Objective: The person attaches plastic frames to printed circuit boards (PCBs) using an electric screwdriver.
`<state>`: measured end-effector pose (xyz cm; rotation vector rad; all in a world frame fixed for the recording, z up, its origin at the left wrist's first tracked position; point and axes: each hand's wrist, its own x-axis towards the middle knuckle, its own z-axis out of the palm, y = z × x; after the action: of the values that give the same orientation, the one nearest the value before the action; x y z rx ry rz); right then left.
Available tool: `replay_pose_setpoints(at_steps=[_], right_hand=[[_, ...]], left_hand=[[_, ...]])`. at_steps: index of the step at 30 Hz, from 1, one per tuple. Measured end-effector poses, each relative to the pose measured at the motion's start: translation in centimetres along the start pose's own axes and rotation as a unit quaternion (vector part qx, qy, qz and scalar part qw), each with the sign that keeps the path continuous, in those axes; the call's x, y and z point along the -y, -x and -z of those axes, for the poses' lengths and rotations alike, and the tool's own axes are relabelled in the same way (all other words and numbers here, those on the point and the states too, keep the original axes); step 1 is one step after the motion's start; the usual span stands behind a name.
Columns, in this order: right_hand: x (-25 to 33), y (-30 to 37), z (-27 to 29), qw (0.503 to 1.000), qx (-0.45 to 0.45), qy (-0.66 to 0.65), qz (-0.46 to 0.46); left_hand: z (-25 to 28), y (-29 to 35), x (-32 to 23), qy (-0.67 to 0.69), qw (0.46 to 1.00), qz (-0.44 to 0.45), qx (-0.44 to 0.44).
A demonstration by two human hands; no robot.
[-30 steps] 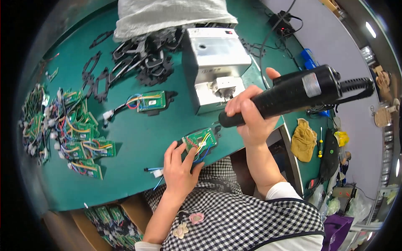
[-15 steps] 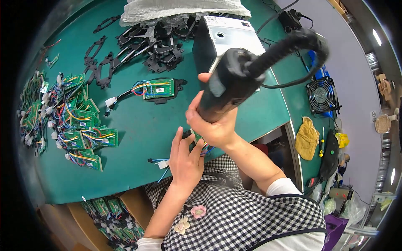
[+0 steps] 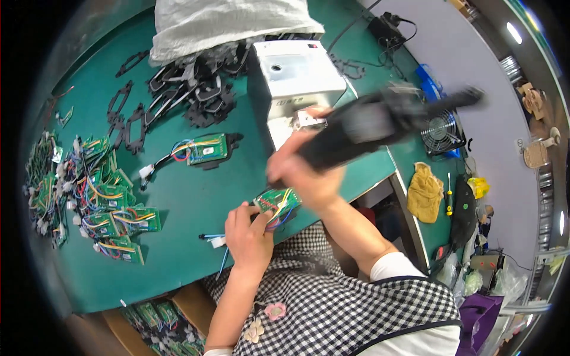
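My right hand (image 3: pixel 312 178) is closed around a black electric screwdriver (image 3: pixel 356 133), blurred by motion and tilted with its cable end to the right. Its tip is hidden by the hand. Just beyond stands a white and black screw feeder box (image 3: pixel 300 68). Near the table's front edge, a green circuit board (image 3: pixel 279 200) with coloured wires lies under the fingers of my left hand (image 3: pixel 249 240), which grip its left side. White and black connectors (image 3: pixel 218 241) trail from it. Farther left, another wired board (image 3: pixel 206 148) rests on a black plastic frame.
Many wired boards (image 3: pixel 113 196) are heaped at the left. Black plastic frames (image 3: pixel 205 98) lie beneath a white sack (image 3: pixel 231 26) at the back. On the right are a fan (image 3: pixel 442 130), a tan cloth glove (image 3: pixel 424 193) and a yellow-handled screwdriver (image 3: pixel 449 199). A cardboard box (image 3: pixel 193 305) below holds more boards.
My right hand has lifted the electric screwdriver off the board and swung its top over to the right. The board now shows more fully, with my left hand still on it. The view has shifted.
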<state>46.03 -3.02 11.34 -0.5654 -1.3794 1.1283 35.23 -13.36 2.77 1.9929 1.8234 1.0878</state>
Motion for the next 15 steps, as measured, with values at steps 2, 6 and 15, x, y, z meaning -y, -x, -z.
replay_pose_setpoints(at_steps=[2, 6, 15], right_hand=[[1.7, -2.7, 2.9, 0.982, -0.097, -0.043, 0.159], [2.2, -4.9, 5.4, 0.979, -0.127, 0.003, 0.161], [1.4, -1.9, 4.5, 0.995, -0.084, 0.039, 0.034]], left_hand=[[1.1, -0.3, -0.9, 0.007, 0.999, 0.006, 0.054], [2.3, -0.8, -2.3, -0.026, 0.996, -0.004, 0.085], [1.4, -2.9, 0.6, 0.028, 0.995, -0.008, 0.091]])
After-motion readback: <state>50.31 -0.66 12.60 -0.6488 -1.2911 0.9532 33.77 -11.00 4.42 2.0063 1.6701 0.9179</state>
